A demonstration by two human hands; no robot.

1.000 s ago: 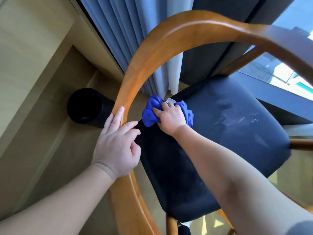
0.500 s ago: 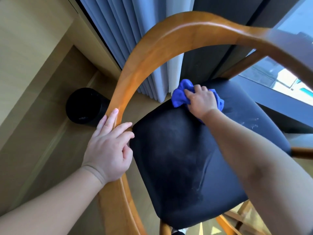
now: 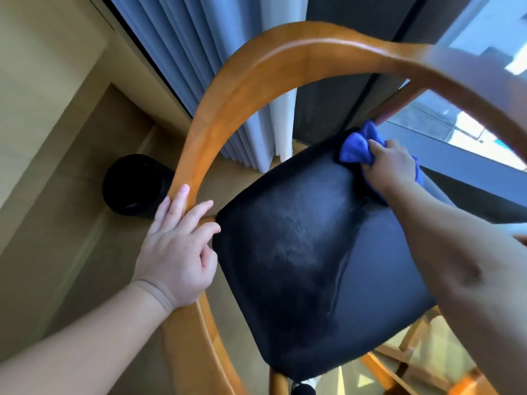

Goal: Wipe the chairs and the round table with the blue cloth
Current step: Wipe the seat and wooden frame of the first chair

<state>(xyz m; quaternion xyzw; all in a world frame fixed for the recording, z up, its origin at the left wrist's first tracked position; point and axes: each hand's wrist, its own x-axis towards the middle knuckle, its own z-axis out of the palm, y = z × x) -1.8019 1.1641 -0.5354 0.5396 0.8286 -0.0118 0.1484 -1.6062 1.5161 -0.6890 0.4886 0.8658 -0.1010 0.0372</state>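
A wooden chair with a curved orange-brown back rail [image 3: 256, 67] and a black padded seat [image 3: 308, 252] fills the view. My right hand [image 3: 390, 163] presses a bunched blue cloth [image 3: 356, 149] against the far right corner of the seat. My left hand [image 3: 176, 252] grips the curved rail at its left side, fingers wrapped over the wood. The round table is not in view.
A black cylindrical bin [image 3: 134, 183] stands on the wooden floor left of the chair. Blue-grey and white curtains [image 3: 228, 109] hang behind it. A dark window frame and glass [image 3: 470, 132] lie to the right. Chair legs and crossbars [image 3: 399, 366] show at the bottom right.
My right hand has slid the blue cloth along the seat's far edge, from the left corner to the right corner. My left hand keeps its hold on the rail.
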